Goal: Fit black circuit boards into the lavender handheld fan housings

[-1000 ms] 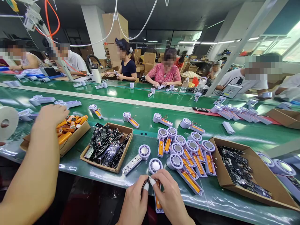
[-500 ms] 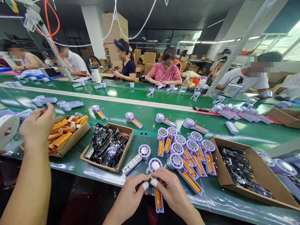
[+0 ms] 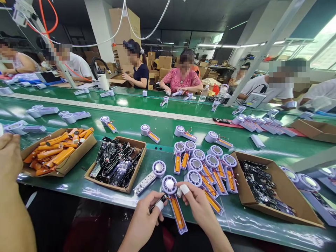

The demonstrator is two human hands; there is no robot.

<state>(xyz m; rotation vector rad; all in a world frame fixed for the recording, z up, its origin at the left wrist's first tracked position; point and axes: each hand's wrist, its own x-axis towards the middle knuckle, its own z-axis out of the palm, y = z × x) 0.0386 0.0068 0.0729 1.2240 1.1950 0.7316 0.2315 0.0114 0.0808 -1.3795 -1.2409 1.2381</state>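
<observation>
My left hand [image 3: 148, 213], its thumb tip wrapped in white, grips a narrow black circuit board [image 3: 160, 201]. Right beside it lies a lavender handheld fan [image 3: 169, 184] with a round grille and an open handle holding an orange battery [image 3: 177, 211]. The fingers of my right hand [image 3: 194, 197], also wrapped in white, pinch together at thin red wires by the fan's head; the very tips are partly hidden. Just left of this fan lies another fan [image 3: 159, 168] with a circuit board in its handle. Several fans with orange batteries [image 3: 194, 178] cluster to the right.
Cardboard trays hold orange batteries [image 3: 56, 150], circuit boards [image 3: 115, 164] and more boards [image 3: 265, 189]. Fans lie along the green conveyor belt [image 3: 126, 129]. A co-worker's arm [image 3: 13, 196] reaches in at the left; other people sit across the line.
My hands have drawn apart from where they met over the fan, uncovering the board in my left hand. The co-worker's hand has moved left, away from the battery tray. The view has shifted slightly.
</observation>
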